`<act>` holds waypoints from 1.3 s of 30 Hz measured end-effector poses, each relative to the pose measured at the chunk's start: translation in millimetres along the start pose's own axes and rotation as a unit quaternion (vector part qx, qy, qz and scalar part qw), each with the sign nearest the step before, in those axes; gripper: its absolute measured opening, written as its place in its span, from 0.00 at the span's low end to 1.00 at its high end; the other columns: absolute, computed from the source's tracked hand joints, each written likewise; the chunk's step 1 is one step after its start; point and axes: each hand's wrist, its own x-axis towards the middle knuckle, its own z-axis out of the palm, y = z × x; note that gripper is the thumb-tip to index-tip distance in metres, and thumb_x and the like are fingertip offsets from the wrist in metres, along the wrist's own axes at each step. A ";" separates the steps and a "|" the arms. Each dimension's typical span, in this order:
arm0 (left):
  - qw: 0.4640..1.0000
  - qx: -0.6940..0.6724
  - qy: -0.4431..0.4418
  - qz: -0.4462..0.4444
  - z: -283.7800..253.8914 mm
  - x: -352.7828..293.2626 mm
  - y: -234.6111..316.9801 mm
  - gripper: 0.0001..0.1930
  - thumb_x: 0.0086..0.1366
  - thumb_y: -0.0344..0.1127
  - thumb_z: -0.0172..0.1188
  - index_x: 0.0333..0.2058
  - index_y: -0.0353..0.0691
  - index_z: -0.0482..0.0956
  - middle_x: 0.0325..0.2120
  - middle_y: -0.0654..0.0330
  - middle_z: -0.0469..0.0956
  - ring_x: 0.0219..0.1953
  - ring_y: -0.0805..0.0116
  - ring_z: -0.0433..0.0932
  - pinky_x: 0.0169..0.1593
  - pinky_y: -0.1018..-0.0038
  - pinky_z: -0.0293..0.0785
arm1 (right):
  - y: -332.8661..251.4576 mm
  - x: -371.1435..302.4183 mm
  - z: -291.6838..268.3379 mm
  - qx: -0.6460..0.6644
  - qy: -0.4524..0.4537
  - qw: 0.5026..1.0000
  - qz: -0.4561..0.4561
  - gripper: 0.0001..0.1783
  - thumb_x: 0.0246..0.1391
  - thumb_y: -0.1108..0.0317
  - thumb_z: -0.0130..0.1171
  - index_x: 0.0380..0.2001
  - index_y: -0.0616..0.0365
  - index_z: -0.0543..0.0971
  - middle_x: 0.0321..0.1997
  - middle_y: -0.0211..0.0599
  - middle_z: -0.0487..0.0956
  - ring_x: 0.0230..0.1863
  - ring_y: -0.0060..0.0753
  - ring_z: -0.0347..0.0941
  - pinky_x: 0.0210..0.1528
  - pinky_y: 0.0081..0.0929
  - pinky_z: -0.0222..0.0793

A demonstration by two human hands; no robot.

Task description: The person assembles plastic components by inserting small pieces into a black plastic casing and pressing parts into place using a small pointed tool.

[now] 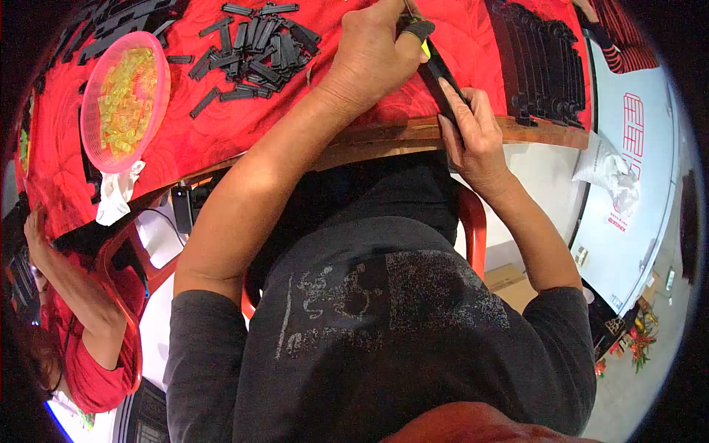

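My right hand (476, 136) is closed around the near end of a long black strip (438, 70), its fingers lying along both sides. The strip slants up and away over the table's front edge. At its far part my left hand (378, 44) is closed, knuckles up, by a small dark piece with a lime-green part (419, 33). A thin rod-like bit shows above that hand; what kind of thing it is I cannot make out. Left of my left hand lies a loose pile of short black pieces (258, 55) on the red tablecloth (199, 125).
A pink basket (163, 88) of small yellow translucent pieces (125, 103) stands at left, white tissue (118, 193) beside it. Long black strips (539, 66) lie in a row at right. Another person (88, 325) sits at lower left. A white panel (628, 170) stands right.
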 end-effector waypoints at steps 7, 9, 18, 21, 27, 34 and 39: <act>0.999 -0.028 -0.012 0.012 1.5 0.5 -2.6 0.08 0.62 0.24 0.56 0.41 0.32 0.76 0.23 0.50 0.78 0.27 0.67 0.80 0.32 0.68 0.75 | -0.9 -0.4 -1.4 0.007 -0.008 1.000 0.007 0.33 0.52 0.83 0.64 0.63 0.64 0.73 0.43 0.53 0.73 0.43 0.52 0.74 0.47 0.37 0.73; 0.997 -0.066 -0.011 0.035 4.1 2.9 -7.8 0.11 0.62 0.23 0.56 0.44 0.33 0.78 0.24 0.54 0.79 0.28 0.72 0.77 0.33 0.70 0.74 | -2.0 0.3 -3.3 0.009 -0.019 1.000 0.016 0.33 0.52 0.83 0.63 0.63 0.64 0.73 0.44 0.54 0.72 0.44 0.52 0.74 0.47 0.38 0.73; 0.992 -0.103 -0.066 -0.038 1.4 6.0 -2.8 0.12 0.62 0.20 0.54 0.43 0.32 0.79 0.27 0.64 0.77 0.31 0.77 0.74 0.35 0.75 0.73 | 1.3 2.3 -2.8 0.002 -0.025 1.000 0.001 0.32 0.53 0.78 0.64 0.62 0.65 0.72 0.40 0.48 0.70 0.41 0.50 0.73 0.46 0.39 0.72; 0.995 -0.091 -0.045 -0.012 1.8 6.2 -4.9 0.11 0.62 0.19 0.54 0.42 0.32 0.78 0.27 0.66 0.76 0.32 0.77 0.73 0.36 0.76 0.73 | 1.4 5.2 -4.0 -0.005 -0.033 0.999 -0.005 0.32 0.51 0.78 0.64 0.62 0.67 0.72 0.40 0.48 0.70 0.41 0.49 0.72 0.46 0.39 0.72; 0.998 -0.049 -0.033 -0.008 2.7 4.9 -3.7 0.11 0.61 0.20 0.55 0.43 0.33 0.79 0.27 0.60 0.78 0.32 0.77 0.74 0.35 0.75 0.74 | -0.7 6.8 -4.3 -0.007 -0.023 1.000 -0.012 0.34 0.51 0.82 0.63 0.64 0.65 0.71 0.43 0.53 0.71 0.42 0.54 0.74 0.46 0.40 0.72; 0.996 -0.019 0.023 0.079 18.7 3.6 -20.7 0.03 0.58 0.28 0.62 0.30 0.37 0.79 0.20 0.46 0.77 0.24 0.50 0.82 0.30 0.59 0.74 | -0.3 2.6 -3.3 -0.019 -0.032 0.999 0.012 0.30 0.57 0.72 0.60 0.63 0.63 0.70 0.40 0.49 0.68 0.42 0.54 0.73 0.45 0.44 0.73; 0.999 0.018 0.019 0.048 10.0 13.5 -33.6 0.04 0.60 0.28 0.61 0.34 0.35 0.80 0.19 0.50 0.79 0.24 0.61 0.84 0.30 0.64 0.77 | -0.1 5.1 -1.9 -0.019 -0.050 0.998 0.027 0.30 0.58 0.69 0.59 0.64 0.60 0.71 0.41 0.49 0.69 0.43 0.54 0.73 0.47 0.46 0.73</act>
